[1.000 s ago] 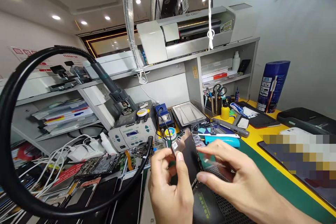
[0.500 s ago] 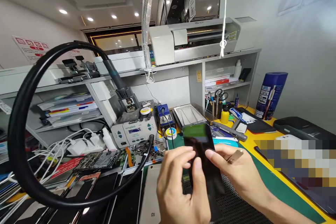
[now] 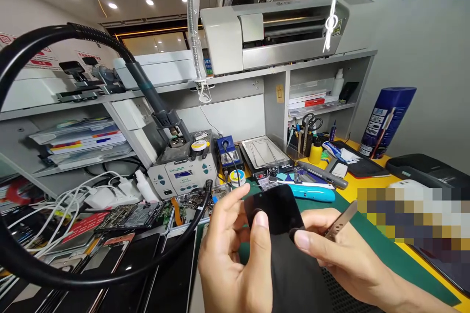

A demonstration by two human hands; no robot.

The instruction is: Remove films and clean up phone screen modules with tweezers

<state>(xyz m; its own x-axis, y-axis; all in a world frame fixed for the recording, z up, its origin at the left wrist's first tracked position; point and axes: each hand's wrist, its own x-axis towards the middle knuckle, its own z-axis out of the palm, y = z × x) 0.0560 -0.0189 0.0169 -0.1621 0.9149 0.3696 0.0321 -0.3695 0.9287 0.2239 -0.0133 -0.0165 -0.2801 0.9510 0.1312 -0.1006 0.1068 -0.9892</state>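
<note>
Both hands hold a black smartphone (image 3: 279, 210) low in the middle of the view, tilted. Its upper part looks glossy and dark; the lower part looks duller grey-black. My left hand (image 3: 238, 259) grips the left edge, thumb on the front, its other fingers raised and curled around the side. At the right edge, the thumb of my right hand (image 3: 338, 249) presses on the front. A flat metal tool with small holes (image 3: 341, 220), like tweezers, is also tucked in the right hand, one end sticking out. Its other end is hidden.
A green mat (image 3: 392, 254) lies below on a yellow table. Left are several phones (image 3: 176, 264), circuit boards (image 3: 135, 225) and a looping black hose (image 3: 110, 281) from a rework station (image 3: 183, 176). Behind are a hot plate (image 3: 266, 154), a turquoise tool (image 3: 312, 193) and a blue can (image 3: 389, 120).
The phone has tilted, and the green patch at its top is gone. My left hand has shifted left, its fingers spreading upward. More of the metal tool shows. The camera view has shifted.
</note>
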